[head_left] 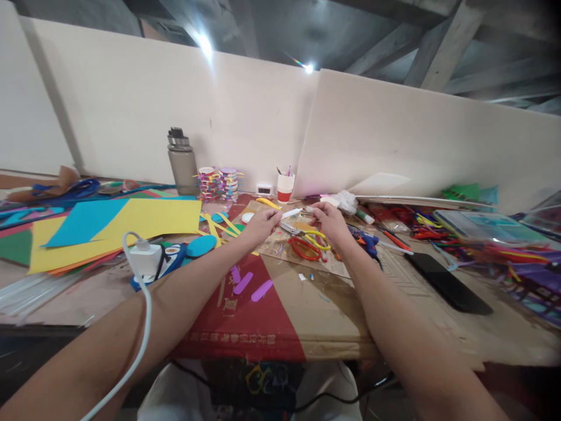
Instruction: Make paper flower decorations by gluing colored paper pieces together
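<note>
A small white strip (291, 214) is pinched at its left end between the fingers of my left hand (262, 225). My right hand (329, 222) is closed at the strip's other end. Its fingertips are pressed round something small and pale that I cannot make out. Just below the strip lie scissors with red and yellow handles (305, 248). A yellow-handled tool (268, 203) rests behind my left hand. Purple paper pieces (262, 290) lie nearer to me on the red part of the cardboard (249, 327). A blue glue gun (367, 238) sits right of my right hand.
Coloured sheets (153, 219), a charger (146, 257) with a white cable and a blue disc (201, 246) are on the left. A bottle (182, 166), paper stacks (228, 184) and a cup (286, 187) stand behind. A phone (447, 283) and a plastic box (486, 225) are on the right.
</note>
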`<action>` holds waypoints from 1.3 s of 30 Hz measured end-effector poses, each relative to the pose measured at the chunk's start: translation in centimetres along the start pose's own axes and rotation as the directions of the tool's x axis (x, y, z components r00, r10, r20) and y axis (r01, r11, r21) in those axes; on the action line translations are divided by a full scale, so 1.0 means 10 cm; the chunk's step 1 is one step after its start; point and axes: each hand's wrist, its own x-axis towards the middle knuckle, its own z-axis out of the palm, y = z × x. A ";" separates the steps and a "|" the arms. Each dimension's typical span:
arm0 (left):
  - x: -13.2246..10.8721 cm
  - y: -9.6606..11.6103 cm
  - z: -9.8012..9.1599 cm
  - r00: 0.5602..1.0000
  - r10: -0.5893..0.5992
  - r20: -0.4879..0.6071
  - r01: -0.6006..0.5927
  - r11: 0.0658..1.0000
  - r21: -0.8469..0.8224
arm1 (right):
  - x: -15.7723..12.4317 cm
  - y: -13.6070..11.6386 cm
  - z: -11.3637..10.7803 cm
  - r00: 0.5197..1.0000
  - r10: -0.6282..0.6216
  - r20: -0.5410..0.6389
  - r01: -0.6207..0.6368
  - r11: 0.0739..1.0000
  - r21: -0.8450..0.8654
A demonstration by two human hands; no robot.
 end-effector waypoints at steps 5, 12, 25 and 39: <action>0.01 -0.03 0.00 0.999 0.008 0.040 -0.008 1.000 0.005 | -0.04 -0.05 0.01 1.000 -0.013 0.018 0.014 0.995 -0.098; 0.05 -0.10 0.02 0.998 0.041 0.048 -0.045 0.995 0.089 | -0.06 -0.03 0.03 0.995 -0.059 0.081 0.070 0.989 -0.130; -0.02 0.01 -0.01 0.987 0.157 0.013 -0.158 0.976 0.150 | -0.08 -0.03 0.03 0.992 -0.071 0.109 0.071 0.997 0.007; 0.00 0.03 -0.05 0.993 0.110 -0.051 -0.107 0.992 0.061 | -0.13 -0.02 0.15 0.994 -0.087 0.067 0.079 0.990 0.113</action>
